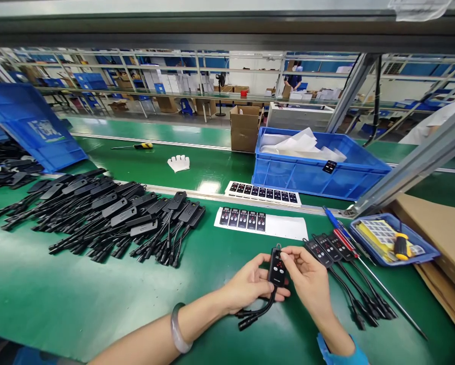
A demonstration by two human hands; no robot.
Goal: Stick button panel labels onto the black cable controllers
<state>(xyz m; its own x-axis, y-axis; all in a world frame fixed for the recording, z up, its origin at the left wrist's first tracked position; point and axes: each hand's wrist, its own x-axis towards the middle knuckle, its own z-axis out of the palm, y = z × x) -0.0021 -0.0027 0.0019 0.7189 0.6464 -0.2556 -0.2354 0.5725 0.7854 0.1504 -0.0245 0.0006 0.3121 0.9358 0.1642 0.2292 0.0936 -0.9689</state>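
My left hand [251, 286] wraps round a small black controller box [277, 267] with a printed front label and short black cables hanging below it. The thumb and fingers of my right hand [307, 278] pinch the upper right corner of the same box, at the label's edge. Just beyond lies a white label sheet [284, 227] with several black labels on its left part. To the right of my right hand rest 3 labelled controllers [328, 248] with their cables toward me. A large pile of black controllers [113, 208] spreads over the left of the green table.
A second label sheet [263, 193] lies before a blue crate [307, 172] holding white paper. Screwdrivers [379, 284] lie beside a small blue tray [427, 253] and cardboard [440, 228] at right. A white glove [179, 163], yellow screwdriver [143, 146] and open carton [244, 129] stand farther back.
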